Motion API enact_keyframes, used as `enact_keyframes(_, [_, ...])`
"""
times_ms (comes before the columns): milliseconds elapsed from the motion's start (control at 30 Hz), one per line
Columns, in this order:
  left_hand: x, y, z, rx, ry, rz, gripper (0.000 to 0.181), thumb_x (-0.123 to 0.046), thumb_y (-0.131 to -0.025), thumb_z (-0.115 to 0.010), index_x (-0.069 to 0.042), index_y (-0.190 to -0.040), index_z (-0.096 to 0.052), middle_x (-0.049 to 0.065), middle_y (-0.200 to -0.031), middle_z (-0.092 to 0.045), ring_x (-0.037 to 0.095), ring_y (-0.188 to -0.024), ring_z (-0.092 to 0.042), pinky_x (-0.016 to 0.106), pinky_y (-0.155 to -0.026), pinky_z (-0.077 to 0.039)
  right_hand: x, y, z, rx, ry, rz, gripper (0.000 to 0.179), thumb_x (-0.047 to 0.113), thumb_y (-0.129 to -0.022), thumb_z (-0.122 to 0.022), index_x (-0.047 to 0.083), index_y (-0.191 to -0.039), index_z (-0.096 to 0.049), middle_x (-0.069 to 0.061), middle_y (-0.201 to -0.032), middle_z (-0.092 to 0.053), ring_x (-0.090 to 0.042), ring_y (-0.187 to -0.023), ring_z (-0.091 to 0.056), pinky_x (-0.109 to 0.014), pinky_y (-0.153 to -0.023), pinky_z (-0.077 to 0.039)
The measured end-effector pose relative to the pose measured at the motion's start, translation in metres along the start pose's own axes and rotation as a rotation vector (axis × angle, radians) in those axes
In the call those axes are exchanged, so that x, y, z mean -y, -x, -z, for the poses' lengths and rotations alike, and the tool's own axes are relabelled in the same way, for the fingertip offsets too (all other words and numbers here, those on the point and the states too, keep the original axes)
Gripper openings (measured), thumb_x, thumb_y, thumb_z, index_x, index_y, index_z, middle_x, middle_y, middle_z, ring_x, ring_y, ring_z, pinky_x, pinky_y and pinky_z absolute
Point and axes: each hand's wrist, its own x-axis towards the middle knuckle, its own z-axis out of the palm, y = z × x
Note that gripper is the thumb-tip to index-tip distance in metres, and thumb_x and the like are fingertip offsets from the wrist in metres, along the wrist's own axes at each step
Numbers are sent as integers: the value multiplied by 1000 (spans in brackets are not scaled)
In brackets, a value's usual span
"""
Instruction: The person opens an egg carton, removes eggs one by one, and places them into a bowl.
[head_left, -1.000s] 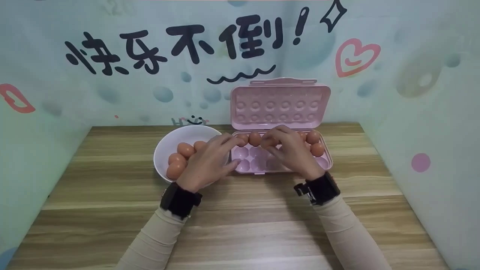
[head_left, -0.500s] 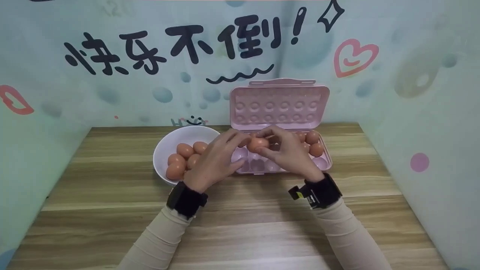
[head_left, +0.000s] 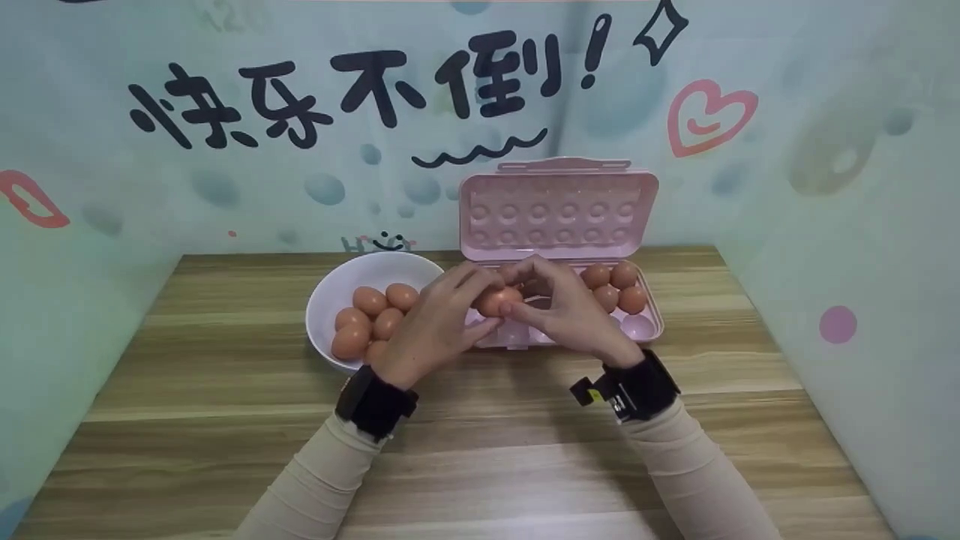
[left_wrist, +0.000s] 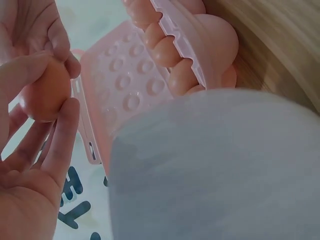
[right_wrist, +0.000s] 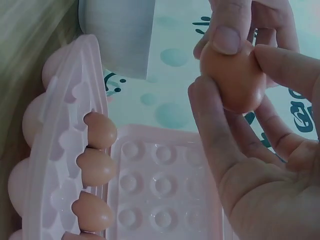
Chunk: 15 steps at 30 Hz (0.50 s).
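Note:
A brown egg [head_left: 499, 301] is held between both hands over the left part of a pink egg carton [head_left: 638, 328]. My left hand [head_left: 435, 319] grips it from the left with thumb and fingers, and my right hand [head_left: 585, 315] pinches it from the right. Up close in the left wrist view the egg [left_wrist: 47, 92] sits among the fingertips of both hands. The right wrist view shows a thumb tip pressed on the egg [right_wrist: 235, 75]. Several eggs [right_wrist: 97, 167] stand in the carton's cups, partly hidden by the right hand in the head view.
Left of the carton stands a white bowl [head_left: 322, 300] with several brown eggs [head_left: 370, 301], its right side covered by the left hand. The carton's lid [head_left: 559, 214] stands upright against the printed backdrop [head_left: 262, 202]. Beneath everything is a wooden table [head_left: 487, 457].
The egg came into view between the hands, then shifted left and nearer the person. My right hand moved left with it. My left hand's fingers and thumb closed in on the egg.

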Motion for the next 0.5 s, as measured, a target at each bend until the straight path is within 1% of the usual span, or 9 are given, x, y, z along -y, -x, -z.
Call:
enact_keyframes(67, [3,1,3,17,-4,9,39,-23,-94,-83,-12,-128,-67,5,-125,-66,21,-112,-64,35,-100,-56,0,0,2,1,2,-14,31,17,-97,-79,8,-124,-68,-4,-123,-72,-21,-113,-72,-40,-100,-58])
enact_keyframes(167, [10,5,9,49,-6,51,44,-23,-93,-84,-14,-133,-67,4,-128,-66,20,-115,-64,36,-100,-56,2,0,6,-8,13,-43,27,15,-99,-77,13,-124,-69,1,-122,-73,-21,-115,-71,-37,-101,-57])
enact_keyframes(267, [19,11,18,72,-5,90,44,-22,-92,-85,-15,-132,-67,3,-127,-66,20,-114,-65,39,-95,-57,4,0,10,-23,14,-65,24,15,-100,-76,15,-123,-70,3,-120,-74,-23,-114,-72,-37,-100,-58])
enact_keyframes(400, [32,18,30,104,1,109,37,-16,-91,-83,-12,-124,-68,4,-121,-67,22,-108,-65,40,-91,-56,5,-1,15,-41,7,-95,24,14,-99,-76,11,-122,-70,-2,-120,-74,-26,-112,-73,-40,-100,-58])
enact_keyframes(500, [42,22,39,132,-18,121,36,-16,-89,-84,-12,-121,-68,5,-118,-67,23,-104,-65,41,-89,-57,4,-1,18,-62,39,-112,26,12,-98,-77,8,-122,-70,-7,-119,-74,-26,-109,-73,-42,-99,-58])
